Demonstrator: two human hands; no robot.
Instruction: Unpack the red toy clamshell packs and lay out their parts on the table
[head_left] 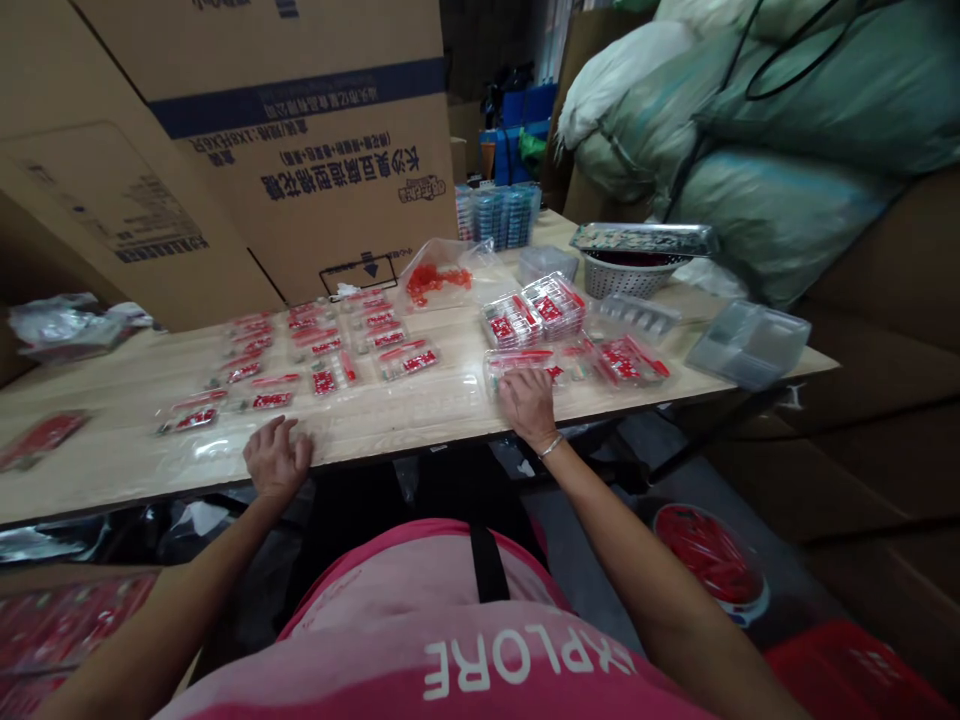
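Note:
My left hand [276,458] rests at the near edge of the wooden table [112,400], fingers spread on an empty clear plastic blister tray [225,445]. My right hand [529,402] lies palm down with fingers apart on a clear blister pack with a red label [525,362]. Rows of similar filled clear packs with red labels [322,350] lie across the middle of the table. A stack of the same packs [536,310] sits just beyond my right hand. A clear bag of small orange pieces [439,280] lies further back.
Large cardboard boxes [300,150] stand behind the table. A white basket [626,275] under a tray, empty clear trays [750,340] and stuffed green sacks [750,130] are at the right. A bowl of red items [709,560] sits on the floor.

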